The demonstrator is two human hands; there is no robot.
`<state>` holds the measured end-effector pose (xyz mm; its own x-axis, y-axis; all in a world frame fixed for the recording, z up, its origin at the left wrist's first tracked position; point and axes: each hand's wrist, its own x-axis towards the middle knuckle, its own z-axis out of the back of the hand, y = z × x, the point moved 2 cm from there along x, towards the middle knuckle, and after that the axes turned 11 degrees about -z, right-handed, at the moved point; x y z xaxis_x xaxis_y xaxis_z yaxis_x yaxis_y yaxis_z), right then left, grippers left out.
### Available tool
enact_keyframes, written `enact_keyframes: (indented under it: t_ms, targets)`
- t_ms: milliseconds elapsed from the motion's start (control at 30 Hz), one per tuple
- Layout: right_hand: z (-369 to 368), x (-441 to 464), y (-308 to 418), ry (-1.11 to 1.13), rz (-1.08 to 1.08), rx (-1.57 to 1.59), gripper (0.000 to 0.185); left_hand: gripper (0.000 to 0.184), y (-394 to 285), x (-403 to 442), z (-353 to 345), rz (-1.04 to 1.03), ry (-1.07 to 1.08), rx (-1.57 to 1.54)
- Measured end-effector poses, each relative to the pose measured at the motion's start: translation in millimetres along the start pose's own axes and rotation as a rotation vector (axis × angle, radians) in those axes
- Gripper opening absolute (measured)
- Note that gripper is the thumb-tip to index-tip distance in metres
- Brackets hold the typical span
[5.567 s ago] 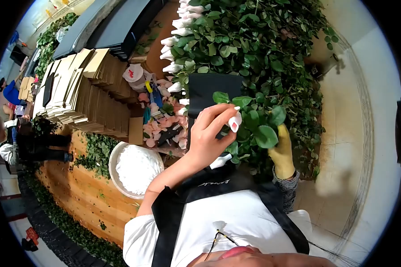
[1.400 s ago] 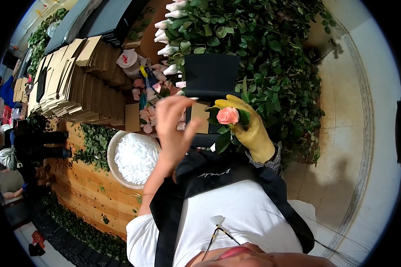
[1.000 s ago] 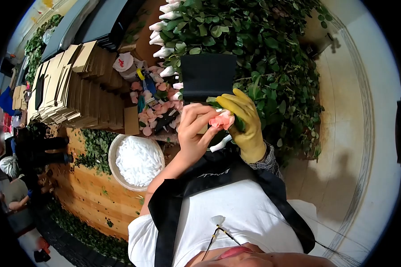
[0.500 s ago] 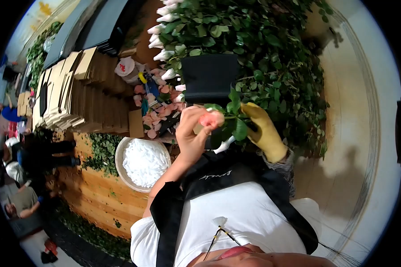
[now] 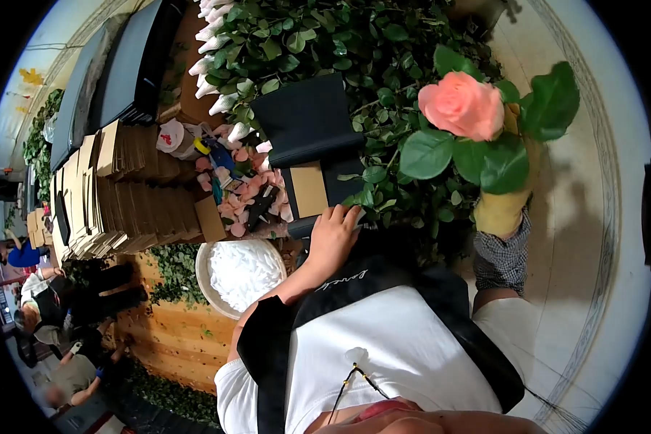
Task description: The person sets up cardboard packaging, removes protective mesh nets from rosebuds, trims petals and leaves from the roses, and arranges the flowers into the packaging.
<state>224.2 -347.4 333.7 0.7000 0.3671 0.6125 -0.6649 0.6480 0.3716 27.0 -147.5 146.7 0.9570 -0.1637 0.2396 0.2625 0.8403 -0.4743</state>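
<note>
Flower-packing workshop, by the looks of it. Evidence: long heap of leafy green stems (image 5: 398, 43), white-sleeved heads (image 5: 211, 43) along one edge; large pink rose (image 5: 461, 106) held up over it. Tall stacks of flat tan cardboard (image 5: 137, 206), dark flat panels (image 5: 134, 69) piled behind. Round tub with pale rim (image 5: 202, 278), full of small white sleeves (image 5: 243, 273). Loose pink petals (image 5: 247, 199) strewn beside the cardboard. Leaf litter on orange-brown plank floor (image 5: 168, 347). Black lettered apron (image 5: 322, 295) on wearer; several other people (image 5: 74, 376) in background.

Petals (image 5: 247, 197) beside the cardboard stack (image 5: 141, 213)
</note>
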Motion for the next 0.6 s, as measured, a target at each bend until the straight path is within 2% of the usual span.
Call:
enact_keyframes:
  t_ms: [33, 100, 133, 200, 300, 333, 400, 467, 533, 567, 600]
  targets:
    - [2.1, -3.2, -0.6, 0.036, 0.01, -0.036, 0.041, 0.062, 2.6, 0.4, 0.4, 0.0, 0.0, 0.001]
    - [6.7, -12.4, 2.7, 0.084, 0.029, -0.074, 0.041, 0.058, 12.8, -1.2, 6.0, 0.087, 0.051, -0.233]
    - [8.4, -17.9, 8.7, 0.113, 0.044, -0.058, 0.042, 0.055, 23.0, 3.8, 20.6, 0.189, 0.032, -0.411]
    - [3.7, -28.3, 22.1, 0.27, 0.087, 0.075, 0.042, 0.058, 61.0, 12.4, 49.5, 0.332, -0.026, -0.502]
    - [-66.2, -53.0, 34.2, 0.821, 0.094, 0.164, 0.043, 0.054, 90.2, 39.5, 102.6, 0.272, -0.465, -0.452]
    - [-103.3, -65.0, 26.6, 1.025, 0.077, 0.129, 0.042, 0.049, 97.1, 49.8, 113.4, 0.254, -0.482, -0.504]
    - [-183.3, -107.4, -2.4, 1.014, 0.126, 0.184, 0.031, 0.045, 117.3, 61.2, 110.1, 0.241, -0.446, -0.599]
    - [-254.2, -138.4, -23.0, 1.313, 0.046, 0.23, 0.034, 0.038, 116.4, 65.0, 105.9, 0.202, -0.376, -0.526]
    - [-271.1, -135.9, -6.1, 1.67, 0.054, -0.105, 0.042, 0.035, 108.2, 62.1, 101.8, 0.196, -0.314, -0.453]
    - [-258.6, -132.8, -6.6, 1.588, -0.013, -0.026, 0.049, 0.033, 104.3, 58.7, 101.5, 0.213, -0.299, -0.399]
    - [-256.5, -144.2, -24.7, 1.334, 0.014, 0.247, 0.051, 0.031, 101.5, 53.7, 100.8, 0.215, -0.321, -0.338]
